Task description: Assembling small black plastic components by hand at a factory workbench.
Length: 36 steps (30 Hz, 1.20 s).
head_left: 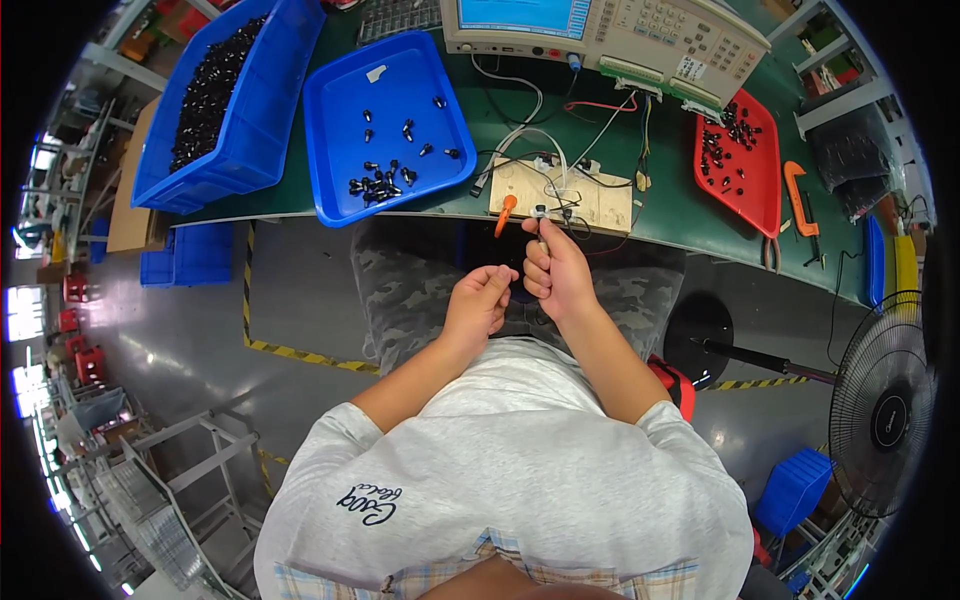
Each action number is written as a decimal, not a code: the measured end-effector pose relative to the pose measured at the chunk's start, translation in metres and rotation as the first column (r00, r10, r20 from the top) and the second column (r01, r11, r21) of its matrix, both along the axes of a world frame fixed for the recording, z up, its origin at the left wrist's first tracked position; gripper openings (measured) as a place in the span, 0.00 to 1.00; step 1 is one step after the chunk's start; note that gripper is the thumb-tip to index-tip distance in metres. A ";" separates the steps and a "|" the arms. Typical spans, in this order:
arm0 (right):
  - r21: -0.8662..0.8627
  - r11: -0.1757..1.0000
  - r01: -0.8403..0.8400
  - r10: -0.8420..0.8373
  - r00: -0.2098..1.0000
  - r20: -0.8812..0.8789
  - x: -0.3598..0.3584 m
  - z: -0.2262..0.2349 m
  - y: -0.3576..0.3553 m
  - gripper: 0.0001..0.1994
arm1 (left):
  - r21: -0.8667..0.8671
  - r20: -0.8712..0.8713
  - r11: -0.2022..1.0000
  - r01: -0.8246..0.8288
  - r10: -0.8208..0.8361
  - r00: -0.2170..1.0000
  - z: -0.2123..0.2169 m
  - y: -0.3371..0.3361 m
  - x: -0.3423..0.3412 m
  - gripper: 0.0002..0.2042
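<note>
From the head camera, the right hand (pixel 556 272) is raised at the near edge of the green tabletop (pixel 480 120), fingers curled closed around a small slim part (pixel 541 226) whose dark tip pokes up above the thumb and forefinger. That tip sits just in front of a pale wooden test fixture (pixel 590 195) lying on the tabletop, where thin wires loop across it and an orange lever (pixel 505 213) hangs off its near edge. The left hand (pixel 480 300) is just beside the right, lower and over the lap, loosely fisted with fingers folded in; whether it holds anything I cannot tell.

Left of the fixture lies a shallow blue tray (pixel 345 160) with a scatter of small black components (pixel 378 183) clustered near its front. Further left stands a deep blue bin (pixel 255 120) heaped with the same black parts. To the right, a red tray (pixel 760 185) holds more of them. A beige test instrument (pixel 660 35) with a lit screen and keypad stands at the back, cables running down to the fixture. A floor fan (pixel 885 415) stands at the right.
</note>
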State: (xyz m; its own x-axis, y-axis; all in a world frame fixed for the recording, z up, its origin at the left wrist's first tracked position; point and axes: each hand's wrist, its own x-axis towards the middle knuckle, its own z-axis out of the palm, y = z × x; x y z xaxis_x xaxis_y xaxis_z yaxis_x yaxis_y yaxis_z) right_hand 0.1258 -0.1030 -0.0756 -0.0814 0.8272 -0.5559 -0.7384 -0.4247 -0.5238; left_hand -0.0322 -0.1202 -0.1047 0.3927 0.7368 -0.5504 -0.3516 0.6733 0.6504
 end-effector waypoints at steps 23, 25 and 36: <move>0.009 0.996 0.094 -0.094 0.994 0.059 -0.013 0.006 0.002 0.10 | -0.028 -0.023 0.997 -0.076 0.075 0.997 0.000 0.006 -0.003 0.14; 0.026 0.996 0.087 -0.088 0.994 0.058 -0.013 0.006 0.001 0.10 | -0.038 -0.033 0.996 -0.074 0.073 0.997 0.000 0.006 -0.003 0.15; 0.017 1.000 -0.007 0.004 0.986 0.165 -0.010 0.006 -0.014 0.12 | -0.071 -0.046 0.992 -0.106 0.103 0.994 0.002 0.006 -0.007 0.16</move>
State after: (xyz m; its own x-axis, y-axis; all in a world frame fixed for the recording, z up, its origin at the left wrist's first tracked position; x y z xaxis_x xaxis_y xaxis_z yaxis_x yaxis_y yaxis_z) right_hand 0.1156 -0.1173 -0.0692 0.0055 0.8366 -0.5478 -0.6388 -0.4186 -0.6456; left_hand -0.0390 -0.1145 -0.1023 0.2911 0.7295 -0.6189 -0.3956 0.6808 0.6164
